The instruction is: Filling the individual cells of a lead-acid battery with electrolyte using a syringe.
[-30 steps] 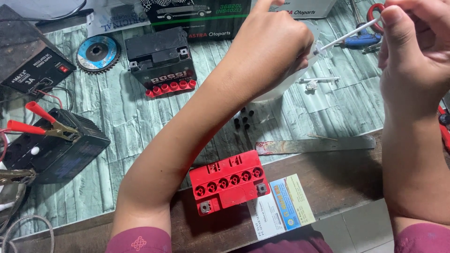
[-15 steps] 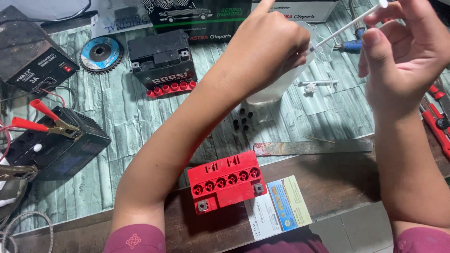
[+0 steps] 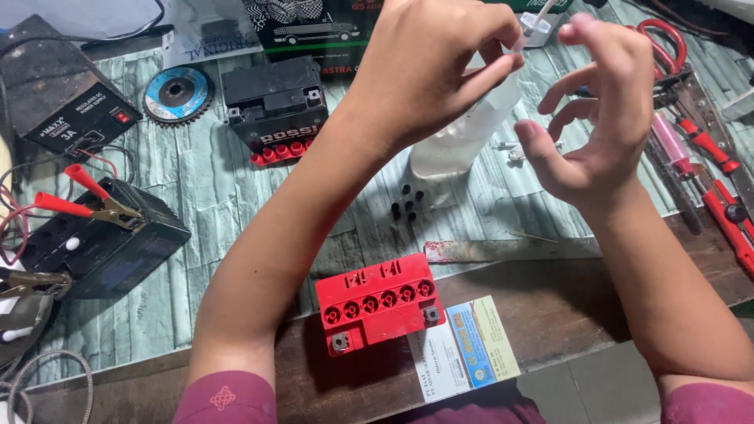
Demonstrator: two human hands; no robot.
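Clear plastic fills my left hand (image 3: 428,67): the fingers are clamped around a translucent bottle (image 3: 463,133), thumb and forefinger pinching near its top, the bottle's base hanging below the palm over the desk (image 3: 196,212). My right hand (image 3: 597,118) hovers just beside it, to its right, fingers spread and curled, closed on nothing that I can see; its fingertips stand close to the left hand's pinch but apart from it. A thin white tube (image 3: 542,12) shows above and between the two hands; I cannot tell which hand, if either, holds it.

Directly below the bottle lie several small black caps (image 3: 407,202) in a loose cluster on the desk. Nearer to me, below those, stands a red battery (image 3: 378,310) with a row of open round filler holes along its top, and a printed card (image 3: 463,345) lies just to its right. A rusty metal strip (image 3: 503,250) lies between the caps and the red battery, under my right wrist.

Left of my left hand sits a black battery (image 3: 275,102) with red plugs along its front edge, then a grinding disc (image 3: 177,94). Further left, a power supply (image 3: 67,106) and another black battery (image 3: 106,243) with red clamps (image 3: 82,195) on it. Right of my right hand lie red-handled tools (image 3: 711,169).
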